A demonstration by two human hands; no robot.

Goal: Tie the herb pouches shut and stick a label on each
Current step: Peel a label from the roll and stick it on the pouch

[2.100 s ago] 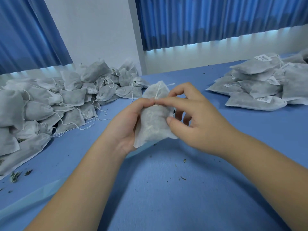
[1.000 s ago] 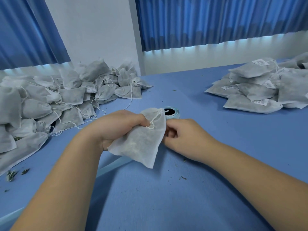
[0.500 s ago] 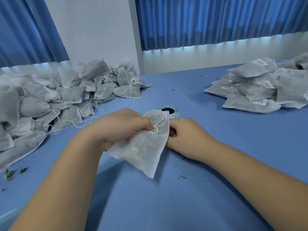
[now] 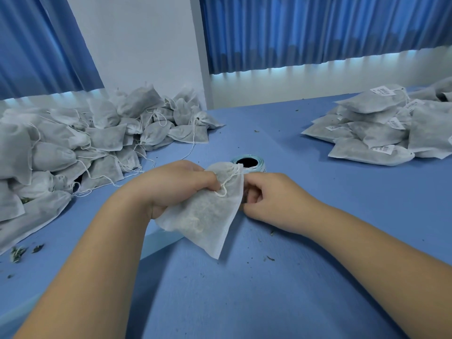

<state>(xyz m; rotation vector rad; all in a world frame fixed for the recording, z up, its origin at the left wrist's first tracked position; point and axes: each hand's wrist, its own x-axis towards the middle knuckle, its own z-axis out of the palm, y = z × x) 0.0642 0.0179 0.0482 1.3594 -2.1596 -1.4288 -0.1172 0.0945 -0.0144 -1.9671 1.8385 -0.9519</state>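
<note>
1. Your left hand (image 4: 181,187) grips the neck of the white fabric herb pouch (image 4: 205,216), which is tilted low over the blue table (image 4: 330,182).
2. Your right hand (image 4: 271,199) curls beside it, by the pale-blue label roll (image 4: 255,167); what it holds is hidden.
3. Two seconds ago both hands pinched the string.
</note>
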